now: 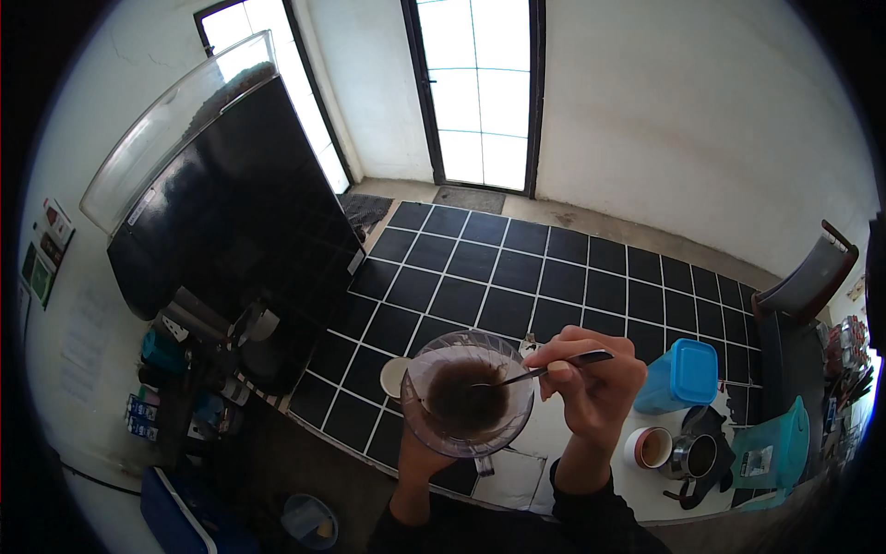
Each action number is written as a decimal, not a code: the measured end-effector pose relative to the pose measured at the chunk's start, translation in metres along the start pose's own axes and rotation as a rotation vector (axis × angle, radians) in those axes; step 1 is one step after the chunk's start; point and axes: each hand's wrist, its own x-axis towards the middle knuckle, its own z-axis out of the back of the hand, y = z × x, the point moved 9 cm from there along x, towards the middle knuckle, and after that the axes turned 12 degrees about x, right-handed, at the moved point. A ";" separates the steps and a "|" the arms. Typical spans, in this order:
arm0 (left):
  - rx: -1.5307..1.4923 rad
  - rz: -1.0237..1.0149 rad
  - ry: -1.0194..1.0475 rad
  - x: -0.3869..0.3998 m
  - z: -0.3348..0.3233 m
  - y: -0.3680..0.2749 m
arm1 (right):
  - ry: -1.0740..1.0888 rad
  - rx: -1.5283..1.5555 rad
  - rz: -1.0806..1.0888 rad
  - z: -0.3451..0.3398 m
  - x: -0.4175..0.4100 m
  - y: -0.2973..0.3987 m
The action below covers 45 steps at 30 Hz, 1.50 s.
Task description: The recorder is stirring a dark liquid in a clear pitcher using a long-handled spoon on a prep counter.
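My left hand [423, 458] holds up a clear ribbed coffee dripper [522, 426] from below, and the dripper hides most of its fingers. A pale paper filter [432, 363] lines the dripper, with wet dark coffee grounds [465, 398] inside. Between thumb and fingers, my right hand [592, 381] grips the handle of a metal spoon [522, 377]. The spoon's tip dips into the grounds. Partly behind the dripper, on its left, is a pale round cup or lid [394, 377].
The tiled counter [509, 305] carries a blue lidded container [682, 381], a white cup [652, 447] with brown contents, a steel pot [694, 457] on a dark cloth and a turquoise pitcher [775, 443]. A black refrigerator [235, 187] stands left; a chair [806, 280] is at far right.
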 end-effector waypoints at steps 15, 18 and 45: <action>-0.039 0.024 -0.007 0.003 -0.001 -0.002 | -0.218 -0.052 0.003 0.016 0.000 -0.002; -0.047 0.030 -0.010 0.003 0.000 -0.002 | -0.190 -0.068 0.017 0.010 0.001 -0.003; -0.126 0.073 -0.037 0.003 0.001 -0.004 | -0.192 -0.049 -0.004 0.013 0.000 -0.002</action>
